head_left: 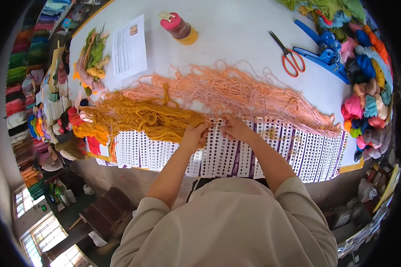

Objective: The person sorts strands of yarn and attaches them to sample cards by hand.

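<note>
A large bundle of mustard-yellow yarn [142,116] lies across the left half of the table's front, and its right end is in my left hand [195,135], whose fingers are closed round it. Just to the right, my right hand [236,128] is closed at the top of a white card strip with rows of holes [216,151]; what its fingertips hold is too small to tell. Many such punched strips, some with purple bands, lie side by side under both hands. Behind them spreads a long heap of peach and pink yarn [227,86].
A printed sheet [129,46] and a pink-lidded bottle [179,27] stand toward the back. Orange-handled scissors [292,61] lie beside a blue tool [327,53]. Coloured yarn skeins [370,89] crowd the right edge; green and pink strands [92,58] lie at the left.
</note>
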Motion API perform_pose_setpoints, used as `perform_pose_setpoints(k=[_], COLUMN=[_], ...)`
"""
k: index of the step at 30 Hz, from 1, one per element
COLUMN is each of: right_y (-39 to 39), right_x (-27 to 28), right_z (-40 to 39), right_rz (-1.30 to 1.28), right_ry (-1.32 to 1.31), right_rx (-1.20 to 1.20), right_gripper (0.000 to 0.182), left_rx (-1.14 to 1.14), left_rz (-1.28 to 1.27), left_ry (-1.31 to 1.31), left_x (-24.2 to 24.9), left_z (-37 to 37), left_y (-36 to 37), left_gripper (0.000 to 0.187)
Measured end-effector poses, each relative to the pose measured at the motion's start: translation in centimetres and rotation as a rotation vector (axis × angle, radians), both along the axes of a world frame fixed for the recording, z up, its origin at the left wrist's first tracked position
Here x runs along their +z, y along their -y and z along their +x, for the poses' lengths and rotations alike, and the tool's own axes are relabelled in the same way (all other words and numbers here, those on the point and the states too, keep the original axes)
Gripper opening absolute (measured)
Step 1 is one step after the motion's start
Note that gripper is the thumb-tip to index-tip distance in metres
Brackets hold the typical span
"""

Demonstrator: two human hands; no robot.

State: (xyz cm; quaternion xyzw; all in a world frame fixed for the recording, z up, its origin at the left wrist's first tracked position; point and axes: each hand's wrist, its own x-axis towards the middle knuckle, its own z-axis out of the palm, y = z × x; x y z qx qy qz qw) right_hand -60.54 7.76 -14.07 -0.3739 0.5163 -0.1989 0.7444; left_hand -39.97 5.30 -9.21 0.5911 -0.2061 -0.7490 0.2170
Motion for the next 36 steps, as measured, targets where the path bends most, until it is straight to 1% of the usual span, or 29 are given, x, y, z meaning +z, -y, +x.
perform_pose_setpoints(k=[1,3,4,5,7,8,9,11,12,13,14,16,17,18,19,20,21,22,24,25,27,28,29,30,31,32,34,35,36], right_y=[0.2,0.4,0.4,0.3,0.0,0.0,0.0,0.2,0.1,0.0,0.1,0.2,0.2,0.3,0.4,0.4,0.4,0.5,0.7,0.8,0.4,0.2,-0.2,-0.8,-1.3,-1.7,-2.5,-2.2,-2.8], right_x=[0.2,0.6,0.7,0.2,-0.3,-0.2,0.0,0.6,0.8,1.0,0.9,0.6,0.6,0.7,0.8,0.9,1.0,1.1,1.9,2.3,1.7,1.3,1.0,0.6,0.8,1.7,5.1,9.6,11.3], right_z=[0.0,-0.2,-0.2,-0.1,0.0,-0.2,-0.6,-0.7,-0.4,-0.2,0.1,0.8,0.9,0.9,1.0,1.0,1.1,1.2,1.4,1.4,1.6,1.8,2.1,2.5,2.9,3.4,5.1,5.4,5.9], right_rz=[0.017,0.02,0.022,0.023,0.114,0.116,0.078,0.039,0.045,0.051,0.053,0.028,0.028,-0.004,-0.038,-0.04,-0.043,-0.047,-0.041,-0.031,-0.049,-0.063,-0.075,-0.18,-0.289,-0.308,-0.294,-0.238,-0.215], right_ry=[0.016,0.016,0.009,0.008,0.272,0.268,0.215,0.161,0.157,0.152,0.15,-0.044,-0.042,-0.091,-0.141,-0.14,-0.163,-0.187,-0.209,-0.232,-0.247,-0.261,-0.269,-0.391,-0.515,-0.527,-0.275,-0.273,-0.079], right_rx=[0.006,0.01,0.015,0.013,-0.171,-0.168,-0.105,-0.036,-0.078,-0.121,-0.119,-0.096,-0.097,-0.071,-0.044,-0.04,-0.04,-0.039,-0.038,-0.043,-0.041,-0.042,-0.037,-0.023,-0.01,-0.005,-0.377,-0.389,-0.484], right_gripper=[0.044,0.045,0.045,0.045,0.047,0.047,0.046,0.045,0.039,0.033,0.033,0.022,0.022,0.02,0.019,0.019,0.02,0.02,0.021,0.021,0.024,0.027,0.027,0.032,0.038,0.038,0.047,0.041,0.037], left_rx=[-0.003,-0.008,0.057,0.055,-0.316,-0.403,-0.398,-0.65,-0.647,-0.738,-0.822,-0.556,-0.284,-0.091,0.085,0.215,0.341,0.398,0.57,0.423,0.272,0.15,0.087,0.117,0.157,0.146,0.162,0.183,0.184], left_rz=[0.001,0.24,0.288,0.289,0.23,0.105,0.106,-0.283,-0.283,-0.484,-0.687,-0.442,-0.045,0.014,0.036,-0.061,-0.141,-0.221,-0.378,-0.395,-0.336,-0.213,-0.197,-0.19,-0.185,-0.214,-0.308,-0.28,-0.293], left_ry=[0.006,-0.238,-0.253,-0.254,0.004,0.127,0.123,0.382,0.38,0.603,0.828,0.653,0.421,0.349,0.288,0.134,0.12,-0.048,0.324,0.544,0.589,0.41,0.235,0.087,0.024,-0.082,-0.359,-0.465,-0.485], left_x=[0.7,1.8,1.8,1.9,2.1,1.4,1.1,0.3,-0.3,-1.3,-2.0,-1.8,3.7,6.3,7.8,7.8,11.1,10.2,12.3,13.4,14.2,14.9,13.7,13.4,13.2,13.3,12.9,14.0,14.8], left_z=[-0.1,-0.5,-1.3,-1.7,-2.6,-3.5,-3.7,-3.6,-3.0,-1.7,-0.3,4.0,4.3,5.9,8.8,12.7,13.3,17.7,17.8,17.0,14.7,13.2,12.7,10.9,8.7,7.2,5.4,4.8,4.2], left_y=[0.1,0.2,-0.1,-0.1,-0.1,-0.7,-1.0,-1.6,-1.8,-1.9,-1.9,-0.6,1.6,2.6,4.0,5.1,6.1,6.6,7.1,6.8,5.2,4.1,2.9,1.5,0.3,-0.7,-2.1,-2.5,-3.0], left_gripper=[0.014,0.015,0.018,0.018,0.031,0.027,0.027,0.018,0.018,0.018,0.019,0.023,0.021,0.023,0.019,0.016,0.016,0.016,0.032,0.051,0.056,0.057,0.051,0.045,0.041,0.04,0.047,0.049,0.049])
